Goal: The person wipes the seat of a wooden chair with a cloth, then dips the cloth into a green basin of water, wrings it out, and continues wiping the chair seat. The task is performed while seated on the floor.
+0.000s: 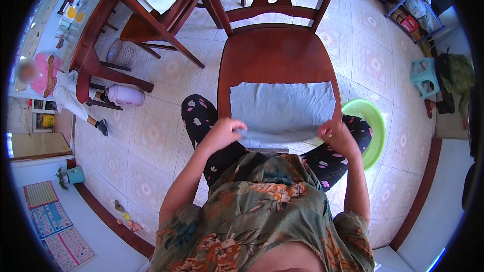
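A light blue-grey cloth (283,107) lies spread on the seat of a reddish-brown wooden chair (278,54), its near edge hanging past the seat's front. My left hand (226,132) grips the cloth's near left corner. At the near right corner, my right hand (334,133) has its fingers on the cloth's edge, slightly blurred. The cloth is a little wrinkled, and its far edge lies across the middle of the seat.
A green plastic basin (374,136) stands on the floor right of the chair. At the left are another chair (151,30), a table (89,30), a lilac thermos (125,95) and a seated person. A turquoise stool (424,77), a shelf rack (414,7) and another person are at the right.
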Demonstrator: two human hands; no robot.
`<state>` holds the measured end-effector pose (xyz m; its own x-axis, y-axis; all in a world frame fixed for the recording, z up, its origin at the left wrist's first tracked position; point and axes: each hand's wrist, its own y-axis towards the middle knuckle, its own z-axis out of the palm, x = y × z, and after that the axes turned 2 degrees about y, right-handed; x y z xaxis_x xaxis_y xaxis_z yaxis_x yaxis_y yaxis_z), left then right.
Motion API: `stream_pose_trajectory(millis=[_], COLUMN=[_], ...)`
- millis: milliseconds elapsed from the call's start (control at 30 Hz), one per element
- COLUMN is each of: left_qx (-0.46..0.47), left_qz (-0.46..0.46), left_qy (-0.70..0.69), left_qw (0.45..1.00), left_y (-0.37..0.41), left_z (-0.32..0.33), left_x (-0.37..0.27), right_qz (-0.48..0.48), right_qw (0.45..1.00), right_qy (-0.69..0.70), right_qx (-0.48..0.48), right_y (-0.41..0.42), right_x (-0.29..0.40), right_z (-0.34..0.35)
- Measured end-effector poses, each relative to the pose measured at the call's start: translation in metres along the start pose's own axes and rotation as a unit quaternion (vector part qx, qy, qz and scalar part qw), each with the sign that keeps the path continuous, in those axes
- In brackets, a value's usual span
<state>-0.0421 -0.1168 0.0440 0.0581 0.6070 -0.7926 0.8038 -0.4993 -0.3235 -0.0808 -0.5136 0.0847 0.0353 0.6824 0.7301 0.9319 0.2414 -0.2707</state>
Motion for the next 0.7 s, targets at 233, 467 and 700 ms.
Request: stream_pose_trajectory(millis=[233,467,700], left_qx=[-0.404,-0.478,-0.333], left_qz=[0.138,0.172,0.090], left_qy=[0.124,0.169,0.341], left_qw=[0.896,0.844,0.875], left_y=[0.053,0.062,0.067], left_z=[-0.017,-0.026,0.020], left_x=[-0.045,-0.078,-0.032], right_qz=[-0.110,-0.170,-0.177], right_qw=[0.909,0.846,0.885], right_qy=[-0.157,-0.147,-0.164], right_qx=[-0.371,-0.483,-0.399], right_y=[0.073,0.078,0.089], right_x=[0.064,0.116,0.111], right_z=[0.005,-0.009,0.037])
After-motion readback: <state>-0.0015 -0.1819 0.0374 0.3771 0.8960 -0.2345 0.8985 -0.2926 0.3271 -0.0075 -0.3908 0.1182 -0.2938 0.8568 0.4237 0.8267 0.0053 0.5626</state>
